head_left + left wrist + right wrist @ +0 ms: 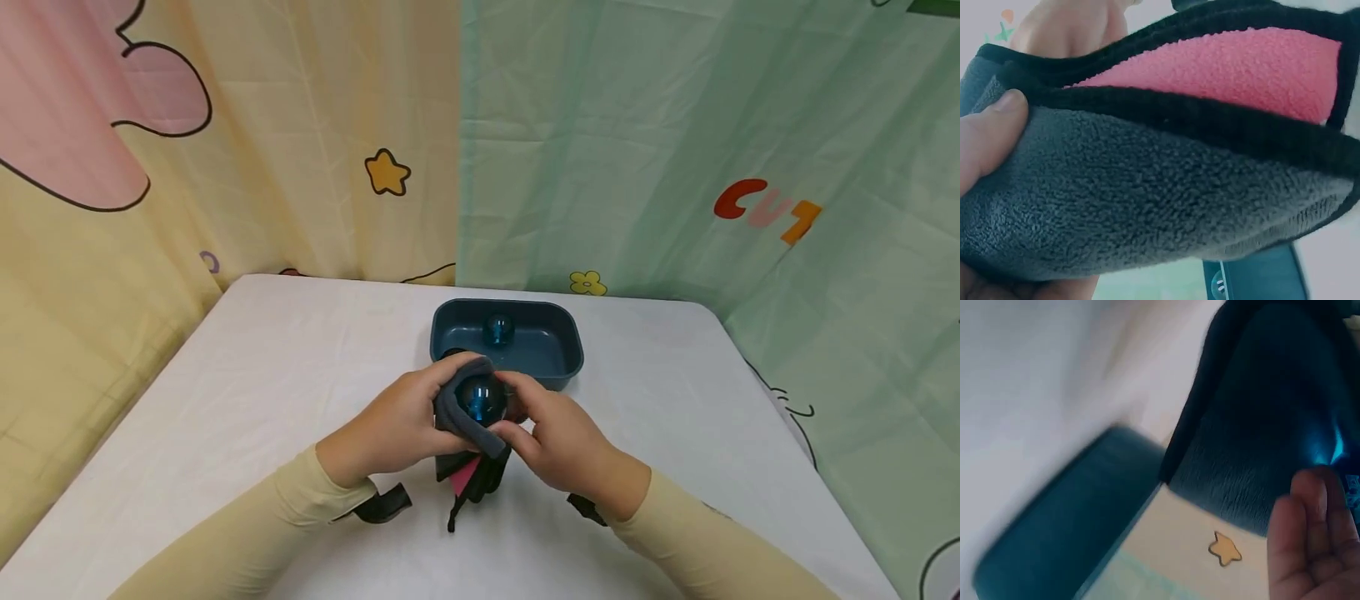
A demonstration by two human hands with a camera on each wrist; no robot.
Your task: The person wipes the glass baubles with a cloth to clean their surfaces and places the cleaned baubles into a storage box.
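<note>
A grey towel with black edging and a pink inner face (1147, 181) is gripped by my left hand (397, 425), and its folds curve around the left side of a glossy blue ball (482, 400). The fingers and thumb of my right hand (562, 433) pinch the ball from the right, against the towel. Below both hands the towel's dark end and a pink patch hang down. In the right wrist view the towel (1229, 475) is dark, and only a blue gleam of the ball shows beside my fingertips (1311, 494). The ball's underside is hidden.
Just beyond my hands a dark blue rectangular basin (562, 333) stands on the white-covered table (315, 350). A similar glossy blue round object (498, 330) lies inside it. Printed curtains (600, 150) hang behind the table and along its sides.
</note>
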